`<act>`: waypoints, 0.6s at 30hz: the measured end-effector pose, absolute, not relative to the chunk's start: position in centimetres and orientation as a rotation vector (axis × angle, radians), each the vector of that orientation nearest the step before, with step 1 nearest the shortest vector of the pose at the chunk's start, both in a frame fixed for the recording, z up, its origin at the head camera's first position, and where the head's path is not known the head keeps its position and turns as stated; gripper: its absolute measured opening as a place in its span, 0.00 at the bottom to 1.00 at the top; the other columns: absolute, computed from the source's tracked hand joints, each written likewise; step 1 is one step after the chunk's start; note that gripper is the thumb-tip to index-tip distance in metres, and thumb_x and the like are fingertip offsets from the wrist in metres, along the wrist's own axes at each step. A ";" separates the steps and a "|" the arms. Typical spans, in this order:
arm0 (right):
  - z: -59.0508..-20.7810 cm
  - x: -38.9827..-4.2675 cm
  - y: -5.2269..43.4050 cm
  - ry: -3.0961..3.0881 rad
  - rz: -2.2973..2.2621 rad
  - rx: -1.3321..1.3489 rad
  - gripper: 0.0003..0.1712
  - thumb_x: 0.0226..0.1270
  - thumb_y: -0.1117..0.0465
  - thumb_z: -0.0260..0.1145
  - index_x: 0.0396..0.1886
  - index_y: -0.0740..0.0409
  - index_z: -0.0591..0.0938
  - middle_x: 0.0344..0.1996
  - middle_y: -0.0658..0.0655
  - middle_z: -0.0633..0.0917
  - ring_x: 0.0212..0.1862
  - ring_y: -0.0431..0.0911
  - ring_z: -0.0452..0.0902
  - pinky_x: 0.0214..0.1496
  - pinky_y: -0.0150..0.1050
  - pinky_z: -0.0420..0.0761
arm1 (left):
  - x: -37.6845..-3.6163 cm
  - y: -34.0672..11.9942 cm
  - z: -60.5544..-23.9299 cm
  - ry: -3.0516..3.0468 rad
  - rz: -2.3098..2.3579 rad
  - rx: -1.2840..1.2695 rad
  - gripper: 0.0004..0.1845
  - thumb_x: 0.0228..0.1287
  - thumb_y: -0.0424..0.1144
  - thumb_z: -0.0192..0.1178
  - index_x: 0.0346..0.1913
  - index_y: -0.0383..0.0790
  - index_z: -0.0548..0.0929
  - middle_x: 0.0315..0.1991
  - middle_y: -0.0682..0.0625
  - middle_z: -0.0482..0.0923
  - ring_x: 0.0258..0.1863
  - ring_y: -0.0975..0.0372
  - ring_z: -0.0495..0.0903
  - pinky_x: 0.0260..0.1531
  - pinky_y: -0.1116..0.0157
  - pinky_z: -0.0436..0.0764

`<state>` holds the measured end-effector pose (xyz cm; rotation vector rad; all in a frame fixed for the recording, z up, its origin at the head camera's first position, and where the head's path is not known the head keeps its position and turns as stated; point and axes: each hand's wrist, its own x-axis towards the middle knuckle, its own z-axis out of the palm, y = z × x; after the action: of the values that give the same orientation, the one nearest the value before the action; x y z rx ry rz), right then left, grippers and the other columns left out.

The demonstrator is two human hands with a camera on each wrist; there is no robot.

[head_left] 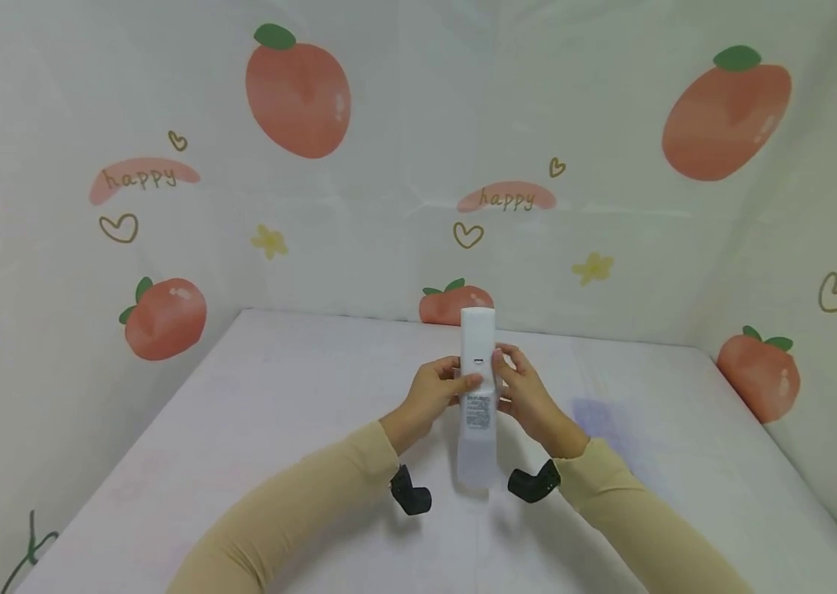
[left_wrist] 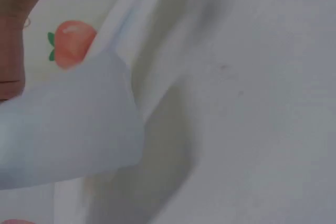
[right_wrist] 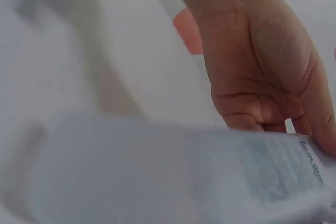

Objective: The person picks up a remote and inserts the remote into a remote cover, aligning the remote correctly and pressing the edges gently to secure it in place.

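Note:
A long, narrow white case (head_left: pixel 477 454) stands nearly upright in front of me, above the white tabletop. Grey printed text fills a label (head_left: pixel 478 411) on its near face, with a small dark slot above the label. My left hand (head_left: pixel 429 394) grips the case from the left, thumb across the front and fingers partly hidden behind. From the other side my right hand (head_left: pixel 529 400) holds the right edge between thumb and fingers. One plain end of the case (left_wrist: pixel 73 124) fills the lower left of the left wrist view. The right wrist view shows my right palm (right_wrist: pixel 262 66) beside the label.
A white cloth covers the table (head_left: pixel 314 396), and white fabric with printed peaches (head_left: pixel 299 99) hangs around it. Black wrist cameras (head_left: pixel 411 492) sit below both cuffs. A green cord (head_left: pixel 32 549) shows at the lower left.

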<state>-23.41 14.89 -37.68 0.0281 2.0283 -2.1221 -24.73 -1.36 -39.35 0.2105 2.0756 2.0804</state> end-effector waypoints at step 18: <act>-38.4 -23.8 14.7 2.212 -2.116 0.132 0.09 0.74 0.67 0.53 0.37 0.69 0.76 0.27 0.48 0.78 0.31 0.38 0.73 0.37 0.30 0.75 | -24.2 -1.2 -39.1 2.042 1.994 0.150 0.21 0.62 0.36 0.66 0.55 0.29 0.79 0.42 0.38 0.84 0.35 0.60 0.84 0.39 0.60 0.85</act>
<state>-23.83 14.70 -38.36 0.1320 2.2124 -2.1157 -24.22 -1.19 -39.07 0.1501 2.0418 1.9937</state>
